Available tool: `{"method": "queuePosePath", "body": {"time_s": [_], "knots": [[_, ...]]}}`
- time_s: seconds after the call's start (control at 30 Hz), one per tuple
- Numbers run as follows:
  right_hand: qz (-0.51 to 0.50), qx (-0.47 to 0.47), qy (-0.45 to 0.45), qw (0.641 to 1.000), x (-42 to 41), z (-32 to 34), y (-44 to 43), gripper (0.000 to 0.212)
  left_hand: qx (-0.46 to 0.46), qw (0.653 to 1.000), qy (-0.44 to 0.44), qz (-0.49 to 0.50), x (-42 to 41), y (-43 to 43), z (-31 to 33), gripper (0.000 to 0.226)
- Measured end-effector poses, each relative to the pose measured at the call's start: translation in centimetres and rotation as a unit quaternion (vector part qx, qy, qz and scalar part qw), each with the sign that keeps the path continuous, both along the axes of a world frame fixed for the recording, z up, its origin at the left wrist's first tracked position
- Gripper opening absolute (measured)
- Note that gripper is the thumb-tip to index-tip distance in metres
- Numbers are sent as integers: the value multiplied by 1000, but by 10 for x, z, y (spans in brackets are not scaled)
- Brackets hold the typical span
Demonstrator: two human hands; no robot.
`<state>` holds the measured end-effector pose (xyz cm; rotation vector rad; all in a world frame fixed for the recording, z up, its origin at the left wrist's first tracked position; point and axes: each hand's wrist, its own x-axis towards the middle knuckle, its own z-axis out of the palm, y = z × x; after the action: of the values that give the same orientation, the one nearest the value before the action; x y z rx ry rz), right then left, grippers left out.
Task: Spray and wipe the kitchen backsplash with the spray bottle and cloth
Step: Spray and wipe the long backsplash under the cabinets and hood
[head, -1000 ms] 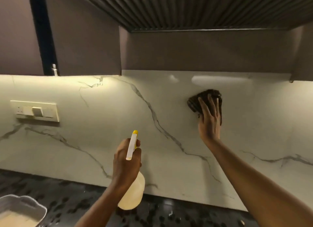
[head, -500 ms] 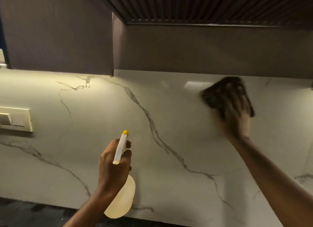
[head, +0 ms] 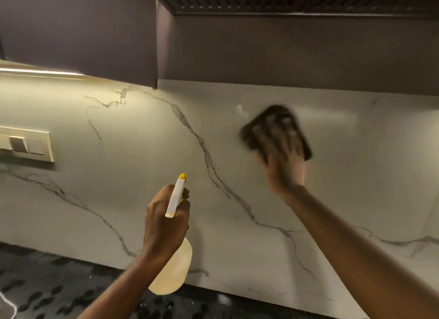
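Far left on the backsplash [head: 142,157]: cream switch plate [head: 26,144], below the lit edge of a dark wall cabinet [head: 83,33]. Dark speckled desk [head: 54,292] runs along the bottom. Centre-left: left hand [head: 164,223] clenched round the neck of the spray bottle [head: 175,268], held up in front of the wall. The bottle's white head with its yellow tip [head: 182,176] points up at the marble, and the pale body hangs below the fist. Right of centre: dark cloth [head: 273,119] flat on the backsplash, just under the brown panel [head: 285,52]. Right hand [head: 286,161] lies on top of it, fingers spread and straight, pressing the cloth to the wall. Both are blurred, so fingertip detail is unreadable.
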<state>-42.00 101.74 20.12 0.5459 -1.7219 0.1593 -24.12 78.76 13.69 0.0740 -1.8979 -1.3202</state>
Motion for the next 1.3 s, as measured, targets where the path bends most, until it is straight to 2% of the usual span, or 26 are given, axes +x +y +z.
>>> {"method": "queuePosePath", "body": {"time_s": [0.03,0.1,0.13,0.17,0.2,0.23,0.3,0.37,0.4,0.43,0.47,0.5,0.53,0.6,0.63,0.67,0.7,0.77,0.83,0.9,0.97,1.03,1.1,1.17,1.27,1.3], "knots": [[25,158,-2,987,2,-10,6,51,-2,1000,2,0,1,7,-1,26],[35,417,-7,908,-5,-13,35,51,-3,1000,4,1,4,20,-3,25],[41,476,-4,878,-9,-7,52,50,-5,1000,3,1,6,26,-3,25],[55,488,-2,871,-13,3,69,49,-4,1000,2,2,8,33,-3,25],[70,454,1,888,-14,13,88,46,1,1000,0,5,11,41,-4,24],[71,381,6,922,-11,22,105,44,6,1000,0,8,13,46,-5,22],[44,172,13,984,1,22,137,45,10,1000,4,16,16,61,-10,19],[-3,-5,5,1000,9,-8,148,50,1,1000,-4,26,16,75,-20,16],[-7,-39,0,999,11,-31,148,51,-2,999,-6,32,16,82,-25,15],[5,-32,-3,999,13,-60,150,51,-6,999,-9,38,16,90,-31,15],[27,24,-5,999,13,-87,151,52,-8,999,-13,43,17,95,-34,15],[42,124,-10,991,13,-117,164,55,-12,999,-17,45,18,105,-39,17],[42,251,-12,967,12,-144,178,61,-12,999,-20,46,19,113,-42,19],[19,484,-1,875,10,-179,213,72,-5,999,-19,43,21,128,-46,15],[17,541,2,841,7,-180,228,73,-8,999,-21,42,21,132,-49,13],[18,566,-3,824,2,-170,241,69,-13,999,-20,42,23,137,-51,14],[29,560,-7,828,0,-153,252,64,-17,999,-14,42,24,141,-53,14],[43,469,-3,882,3,-97,268,49,-26,999,-6,43,25,144,-57,10],[11,333,0,943,11,-40,281,41,-27,998,0,48,25,146,-59,11],[-13,178,0,984,19,-10,283,48,-24,998,2,50,26,149,-61,14],[-24,57,-20,998,21,-24,273,54,-22,998,-3,51,27,150,-64,16],[-17,-7,-30,999,18,-66,261,53,-16,999,-8,52,28,150,-69,19],[2,10,-35,999,21,-117,250,52,-14,999,-11,48,32,150,-79,17],[17,100,-55,993,24,-173,248,55,-19,999,-16,42,36,147,-88,10],[12,282,-129,951,28,-255,250,80,-24,999,-22,43,50,133,-100,13],[12,329,-150,932,28,-274,249,80,-25,998,-27,49,53,127,-104,11]]}}
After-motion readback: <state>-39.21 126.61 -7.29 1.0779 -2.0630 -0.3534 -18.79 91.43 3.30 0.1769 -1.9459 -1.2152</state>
